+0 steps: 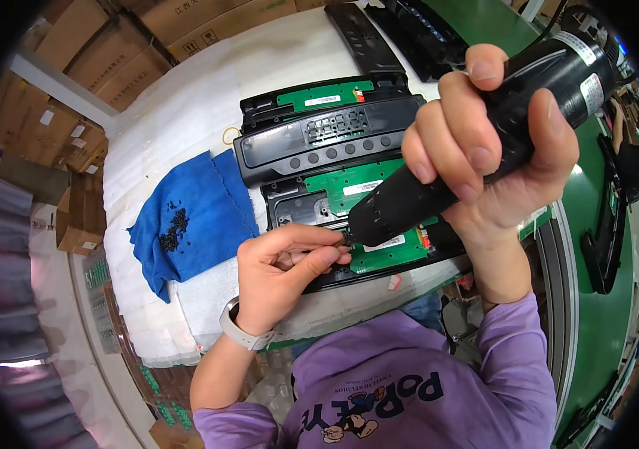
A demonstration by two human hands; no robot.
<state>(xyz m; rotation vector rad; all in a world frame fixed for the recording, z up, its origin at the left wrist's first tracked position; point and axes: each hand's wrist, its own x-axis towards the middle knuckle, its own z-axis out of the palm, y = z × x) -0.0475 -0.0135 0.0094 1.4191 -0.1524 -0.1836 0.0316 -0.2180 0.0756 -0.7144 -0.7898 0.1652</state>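
Note:
My right hand [484, 142] is wrapped round a black electric screwdriver [402, 206], which slants down to the left. Its nose end is over a green circuit board [390, 260] in the nearest black plastic housing [332, 278]. Right beside that end, my left hand [278, 269] pinches thumb and fingers together at the board's left edge. Whatever lies between those fingertips is too small to make out. Left of this hand, small black screws [175, 230] are heaped on a blue cloth [211, 198].
Beyond the nearest housing lie more black housings, one a front panel [327, 138] with a row of buttons. White foam sheeting [159, 161] covers the table. Cardboard boxes [121, 63] stand at the far left. On the right runs a green surface [592, 224] with black parts on it.

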